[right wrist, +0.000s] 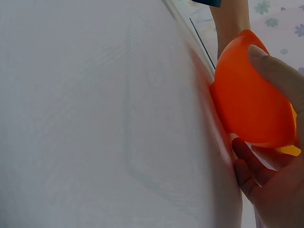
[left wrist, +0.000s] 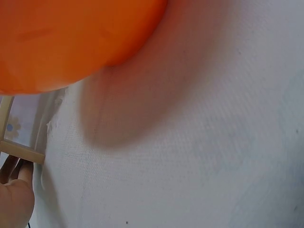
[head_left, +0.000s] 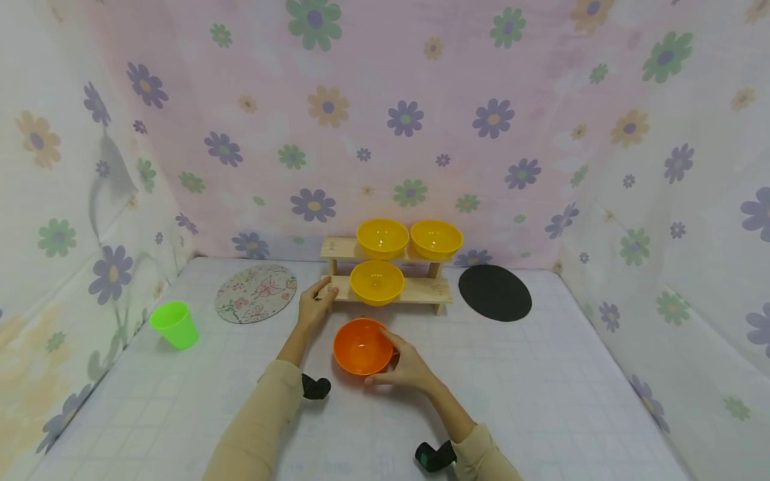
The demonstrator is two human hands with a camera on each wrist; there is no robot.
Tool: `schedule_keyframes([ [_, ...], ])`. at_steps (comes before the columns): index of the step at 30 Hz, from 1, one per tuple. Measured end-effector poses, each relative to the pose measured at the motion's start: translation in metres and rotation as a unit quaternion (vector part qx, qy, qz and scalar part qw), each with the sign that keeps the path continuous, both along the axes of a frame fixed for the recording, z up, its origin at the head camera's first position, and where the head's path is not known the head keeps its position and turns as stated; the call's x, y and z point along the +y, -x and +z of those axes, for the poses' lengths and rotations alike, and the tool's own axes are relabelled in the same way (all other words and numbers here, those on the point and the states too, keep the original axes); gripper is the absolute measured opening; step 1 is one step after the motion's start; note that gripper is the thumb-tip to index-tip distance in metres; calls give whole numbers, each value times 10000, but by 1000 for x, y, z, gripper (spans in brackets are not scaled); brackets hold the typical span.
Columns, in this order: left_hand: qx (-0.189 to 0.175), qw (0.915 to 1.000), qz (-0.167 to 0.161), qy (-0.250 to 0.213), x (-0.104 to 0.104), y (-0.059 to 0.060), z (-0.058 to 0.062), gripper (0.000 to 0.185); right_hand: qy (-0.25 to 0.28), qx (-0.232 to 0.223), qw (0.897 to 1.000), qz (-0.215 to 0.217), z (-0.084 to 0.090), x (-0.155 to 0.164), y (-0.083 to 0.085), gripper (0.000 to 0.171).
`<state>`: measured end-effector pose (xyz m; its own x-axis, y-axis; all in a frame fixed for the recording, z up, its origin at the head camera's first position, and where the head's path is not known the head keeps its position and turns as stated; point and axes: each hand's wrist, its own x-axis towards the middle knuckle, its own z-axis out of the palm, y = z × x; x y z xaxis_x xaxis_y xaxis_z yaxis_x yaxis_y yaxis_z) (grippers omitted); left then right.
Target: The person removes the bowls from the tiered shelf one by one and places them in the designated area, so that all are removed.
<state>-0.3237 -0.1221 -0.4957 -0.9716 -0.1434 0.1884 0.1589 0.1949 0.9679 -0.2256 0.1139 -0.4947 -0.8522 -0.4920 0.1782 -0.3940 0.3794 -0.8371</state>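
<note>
An orange bowl [head_left: 363, 346] sits upright on the table in front of a two-tier wooden shelf [head_left: 421, 289]. My right hand [head_left: 412, 366] holds it by its right side; in the right wrist view the thumb lies along the outside of the bowl [right wrist: 251, 99] and the other fingers curl at its far side. My left hand [head_left: 314, 308] grips the left end of the shelf's lower tier. One yellow bowl [head_left: 377, 283] stands on that tier. On the upper tier are two more, a left yellow bowl [head_left: 382, 239] and a right yellow bowl [head_left: 436, 240].
To the left lies a round flowered mat [head_left: 255, 294], with a bright green cup [head_left: 174, 325] tilted nearby. A round black mat [head_left: 495, 292] lies right of the shelf. Flower-patterned cloth [head_left: 373, 133] hangs behind and at both sides of the white-covered table [head_left: 541, 401].
</note>
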Motion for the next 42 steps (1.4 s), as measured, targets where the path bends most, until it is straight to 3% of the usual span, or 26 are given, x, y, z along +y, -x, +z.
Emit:
schedule_keyframes([
  [10, -71, 9993, -188, -313, -3, 5, 0, 43, 38, -197, 9997, 140, 8, 8, 1, 85],
  [15, -74, 9997, -105, -215, -2, 3, -1, 43, 686, -357, 9970, 16, 34, 14, -5, 77],
  [18, -68, 9999, -13, -143, -1, 2, -2, 44, 921, -351, 9947, -282, 47, 17, -4, 72],
  [25, -31, 9997, -49, -239, 0, 3, 0, 44, 1245, -10, 9867, -1045, 64, 26, 18, 75],
  [29, -54, 9995, -143, -262, 2, -12, 21, 44, 1226, -10, 9867, -1069, 72, 29, 35, 77],
  [30, -65, 9996, -135, -255, 2, -13, 22, 44, 1214, -66, 9869, -1058, 74, 29, 39, 77],
  [32, -70, 9998, -87, -184, 3, -12, 21, 43, 1210, -179, 9875, -991, 77, 29, 46, 77],
  [36, -39, 9999, 28, -162, 2, 0, 3, 44, 1251, -265, 9881, -852, 79, 27, 58, 77],
  [42, -59, 9998, 46, -191, 2, 0, 3, 44, 1435, -273, 9876, -577, 73, 23, 72, 74],
])
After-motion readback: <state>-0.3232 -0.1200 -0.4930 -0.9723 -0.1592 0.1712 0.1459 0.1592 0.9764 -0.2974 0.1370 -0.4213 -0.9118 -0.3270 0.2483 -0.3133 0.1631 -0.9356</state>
